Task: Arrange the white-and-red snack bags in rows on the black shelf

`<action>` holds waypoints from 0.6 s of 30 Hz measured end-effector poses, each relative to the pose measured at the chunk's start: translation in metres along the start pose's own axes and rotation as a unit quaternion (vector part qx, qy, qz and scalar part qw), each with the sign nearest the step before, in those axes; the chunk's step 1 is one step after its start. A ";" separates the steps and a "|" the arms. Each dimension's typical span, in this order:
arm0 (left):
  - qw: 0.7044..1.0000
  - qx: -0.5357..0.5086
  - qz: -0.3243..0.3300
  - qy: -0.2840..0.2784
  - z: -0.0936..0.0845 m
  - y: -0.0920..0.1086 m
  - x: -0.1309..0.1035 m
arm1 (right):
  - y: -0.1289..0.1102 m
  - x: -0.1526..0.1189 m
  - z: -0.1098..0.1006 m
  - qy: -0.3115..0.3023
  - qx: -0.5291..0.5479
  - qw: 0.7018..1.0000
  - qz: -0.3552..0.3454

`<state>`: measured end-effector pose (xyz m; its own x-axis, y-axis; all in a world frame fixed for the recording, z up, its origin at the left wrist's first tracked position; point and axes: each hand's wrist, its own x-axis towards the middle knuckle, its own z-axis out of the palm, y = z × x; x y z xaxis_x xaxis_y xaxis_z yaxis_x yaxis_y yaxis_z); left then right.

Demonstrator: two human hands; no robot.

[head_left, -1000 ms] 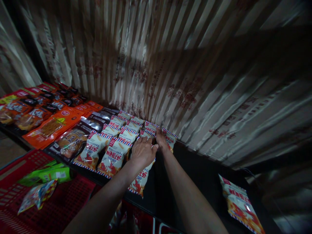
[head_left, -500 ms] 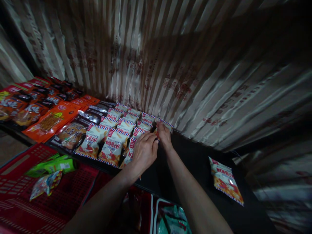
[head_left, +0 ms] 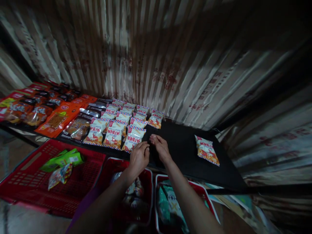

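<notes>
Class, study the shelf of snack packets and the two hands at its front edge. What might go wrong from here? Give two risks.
1. The front red-and-white packet lies close to the shelf edge, right beside the left hand; a nudge could tip it into the red basket below.
2. The packets overlap in tight rows, so brushing one with the right hand may disturb its neighbours. The dim light makes edges hard to judge.

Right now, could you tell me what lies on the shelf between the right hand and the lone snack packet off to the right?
Nothing: in the head view, only bare black shelf separates the right hand from the lone snack packet.
</notes>
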<state>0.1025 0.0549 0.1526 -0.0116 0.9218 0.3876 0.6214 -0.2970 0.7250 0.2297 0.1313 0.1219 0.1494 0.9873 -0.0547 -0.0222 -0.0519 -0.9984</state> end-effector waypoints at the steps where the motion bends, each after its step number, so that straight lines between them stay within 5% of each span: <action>1: 1.000 0.002 -0.006 -0.007 -0.002 -0.004 -0.007 | 0.000 -0.008 0.003 0.003 0.012 1.000 0.004; 8: 0.995 -0.026 -0.014 -0.094 -0.007 -0.009 -0.075 | 0.013 -0.092 0.024 0.025 0.023 0.999 -0.035; 13: 0.961 0.034 -0.150 -0.229 0.004 -0.029 -0.126 | 0.056 -0.169 0.017 0.001 -0.097 0.995 -0.027; 15: 0.929 0.063 -0.198 -0.306 0.013 -0.042 -0.146 | 0.082 -0.192 0.007 -0.009 -0.219 0.976 0.006; 18: 0.905 0.069 -0.225 -0.354 0.031 -0.061 -0.170 | 0.119 -0.212 -0.009 -0.074 -0.427 0.897 0.089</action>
<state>0.0908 -0.0764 0.0249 0.1868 0.8854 -0.4256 0.7713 0.1362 0.6217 0.2046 -0.0853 0.0150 0.0855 0.9576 -0.2752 0.7419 -0.2456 -0.6239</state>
